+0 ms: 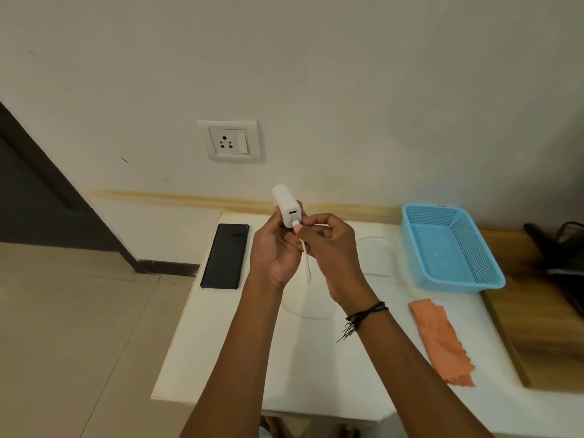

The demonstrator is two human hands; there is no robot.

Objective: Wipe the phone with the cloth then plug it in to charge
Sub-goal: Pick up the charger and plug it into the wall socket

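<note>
A black phone point(225, 255) lies flat on the left part of the white table point(240, 358). My left hand point(274, 248) holds a white charger adapter point(285, 205) upright above the table. My right hand point(328, 248) pinches the white cable's plug point(296, 223) against the adapter's lower port. The white cable point(376, 257) hangs between my hands and loops over the table. An orange cloth point(442, 341) lies crumpled on the table at the right. A white wall socket point(229, 140) with a switch sits on the wall above.
An empty blue plastic basket point(448, 248) stands at the table's back right. A wooden board point(537, 327) and a dark object point(556, 241) lie further right. The tiled floor and a dark door frame point(47, 191) are to the left.
</note>
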